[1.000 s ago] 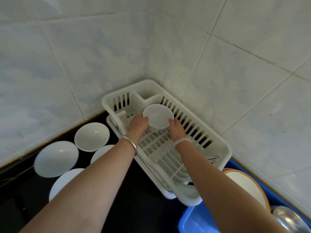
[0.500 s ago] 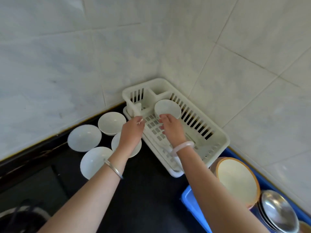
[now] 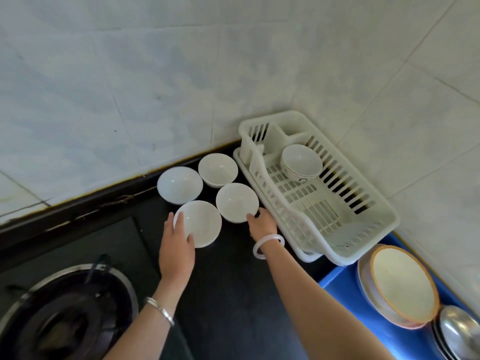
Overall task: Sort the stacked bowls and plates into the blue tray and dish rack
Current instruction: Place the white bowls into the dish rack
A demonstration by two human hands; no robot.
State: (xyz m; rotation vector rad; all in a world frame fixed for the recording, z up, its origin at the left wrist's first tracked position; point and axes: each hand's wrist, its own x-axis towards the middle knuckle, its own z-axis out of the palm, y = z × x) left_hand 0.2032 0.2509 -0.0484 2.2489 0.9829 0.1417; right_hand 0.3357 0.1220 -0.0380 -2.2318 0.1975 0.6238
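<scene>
**Hands at the near bowls**

The left hand cups the near-left bowl, fingers spread along its rim. The right hand touches the near-right bowl, fingers loosely curled. Both bowls sit mouth-up. The dish rack, long axis running far-left to near-right, holds one tilted bowl.

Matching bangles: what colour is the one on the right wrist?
Translucent white bangle, clearest in the head view.

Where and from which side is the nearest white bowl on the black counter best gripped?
Take the nearest bowl by its rim, from its near left edge, where the left hand already rests. It sits upright, mouth open; another bowl crowds its right side.
</scene>
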